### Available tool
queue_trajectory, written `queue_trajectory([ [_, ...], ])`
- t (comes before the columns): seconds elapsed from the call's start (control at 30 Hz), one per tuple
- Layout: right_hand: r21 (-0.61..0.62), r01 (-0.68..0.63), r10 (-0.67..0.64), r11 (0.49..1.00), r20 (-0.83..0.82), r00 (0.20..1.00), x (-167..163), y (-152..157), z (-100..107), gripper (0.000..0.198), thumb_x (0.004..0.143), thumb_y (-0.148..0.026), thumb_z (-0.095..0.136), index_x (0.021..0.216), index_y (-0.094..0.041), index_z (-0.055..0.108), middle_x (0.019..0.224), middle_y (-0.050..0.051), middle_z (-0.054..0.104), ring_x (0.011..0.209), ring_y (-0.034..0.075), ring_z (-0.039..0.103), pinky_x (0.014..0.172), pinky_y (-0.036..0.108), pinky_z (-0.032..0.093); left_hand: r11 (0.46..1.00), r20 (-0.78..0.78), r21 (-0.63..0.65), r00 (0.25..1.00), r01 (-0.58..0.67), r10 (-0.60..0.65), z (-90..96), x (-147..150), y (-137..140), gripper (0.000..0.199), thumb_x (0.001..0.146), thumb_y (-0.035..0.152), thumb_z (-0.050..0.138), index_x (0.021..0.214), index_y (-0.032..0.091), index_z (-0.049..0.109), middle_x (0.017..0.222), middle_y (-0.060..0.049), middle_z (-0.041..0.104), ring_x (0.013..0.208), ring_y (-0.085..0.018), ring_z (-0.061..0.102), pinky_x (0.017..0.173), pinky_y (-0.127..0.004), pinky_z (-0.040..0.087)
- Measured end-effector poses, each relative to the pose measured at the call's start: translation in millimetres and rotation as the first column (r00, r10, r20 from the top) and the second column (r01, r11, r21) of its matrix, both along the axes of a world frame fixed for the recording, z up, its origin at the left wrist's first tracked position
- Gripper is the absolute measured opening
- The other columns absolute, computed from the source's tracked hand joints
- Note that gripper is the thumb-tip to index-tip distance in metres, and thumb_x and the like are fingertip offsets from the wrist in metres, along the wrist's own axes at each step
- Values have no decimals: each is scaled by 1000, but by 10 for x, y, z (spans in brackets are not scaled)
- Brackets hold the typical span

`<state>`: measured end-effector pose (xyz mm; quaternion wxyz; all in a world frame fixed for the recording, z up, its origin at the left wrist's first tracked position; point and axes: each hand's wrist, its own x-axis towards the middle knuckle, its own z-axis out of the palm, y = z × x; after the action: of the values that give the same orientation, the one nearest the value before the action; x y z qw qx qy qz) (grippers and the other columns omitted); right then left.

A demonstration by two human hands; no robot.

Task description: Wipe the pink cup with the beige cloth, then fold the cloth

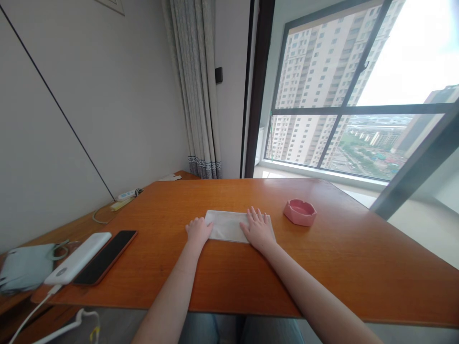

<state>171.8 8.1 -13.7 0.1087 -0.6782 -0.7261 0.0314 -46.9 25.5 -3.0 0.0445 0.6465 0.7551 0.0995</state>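
Note:
A flat white rectangular cloth [227,226] lies on the brown wooden table [236,277]. My left hand [199,230] rests at the cloth's left edge, its thumb on the cloth and its fingers slightly bent on the tabletop. On the cloth's right part, my right hand [258,230] lies palm down with the fingers spread, hiding some of that side. Neither hand grasps anything. To the right of my right hand stands a pink, angular ashtray [300,213].
On the left are a black-screened phone [105,258], a white power bank [79,257] with a cable plugged in, and a pale grey pouch [27,268]. Farther back, a power strip [126,195] sits by the wall. Behind the table are a curtain [197,91] and a large window [344,110].

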Motion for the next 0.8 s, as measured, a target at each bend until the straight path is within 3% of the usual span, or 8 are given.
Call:
queue_trajectory([
  [0.2, -100, -84, 80, 991, -40, 996, -79, -19, -4, 70, 89, -58, 21, 143, -15, 27, 152, 10, 17, 139, 32, 10, 110, 47, 5, 996, 137, 39, 987, 82, -86, -26, 27, 13, 22, 86, 27, 42, 103, 15, 50, 92, -12, 66, 85, -24, 63, 70, -31, 44],
  [0.43, -135, -99, 97, 986, -17, 995, -84, -74, -41, 69, 88, -60, 22, 143, -18, 28, 152, 9, 17, 139, 33, 9, 109, 49, 2, 977, 398, 203, 917, -71, -16, 38, -205, 111, 35, 86, 23, 47, 120, 18, 42, 99, -11, 64, 92, -23, 62, 76, -32, 44],
  [0.5, -124, -132, 130, 983, -27, 991, -119, -91, -58, 68, 88, -59, 23, 143, -19, 28, 152, 9, 17, 140, 32, 9, 109, 49, 2, 962, 514, 246, 857, -115, -29, 46, -234, 134, 38, 84, 25, 49, 121, 17, 43, 97, -10, 64, 92, -23, 62, 78, -32, 45],
  [0.63, -92, -139, 131, 986, -86, 988, -154, -84, -79, 66, 88, -57, 27, 141, -17, 33, 151, 10, 21, 139, 33, 12, 110, 49, 3, 963, 753, 243, 649, -118, -111, 54, -146, 112, 45, 76, 17, 56, 120, 17, 45, 93, -7, 65, 83, -19, 63, 75, -30, 48],
  [0.7, -86, -123, 108, 989, -164, 981, -135, -48, -73, 63, 89, -53, 29, 138, -15, 38, 149, 11, 26, 138, 31, 16, 110, 48, 7, 944, 799, 306, 573, -122, -185, 73, -33, 65, 44, 76, 18, 56, 118, 18, 46, 95, -7, 65, 83, -18, 64, 74, -30, 48],
  [0.8, -39, -106, 83, 994, -381, 921, -67, 42, -45, 52, 90, -44, 27, 125, -14, 52, 139, 12, 44, 133, 27, 32, 109, 42, 19, 899, 788, 431, 516, -72, -336, 126, 218, -12, 39, 78, 22, 56, 115, 19, 47, 100, -8, 65, 90, -19, 63, 79, -32, 48],
])
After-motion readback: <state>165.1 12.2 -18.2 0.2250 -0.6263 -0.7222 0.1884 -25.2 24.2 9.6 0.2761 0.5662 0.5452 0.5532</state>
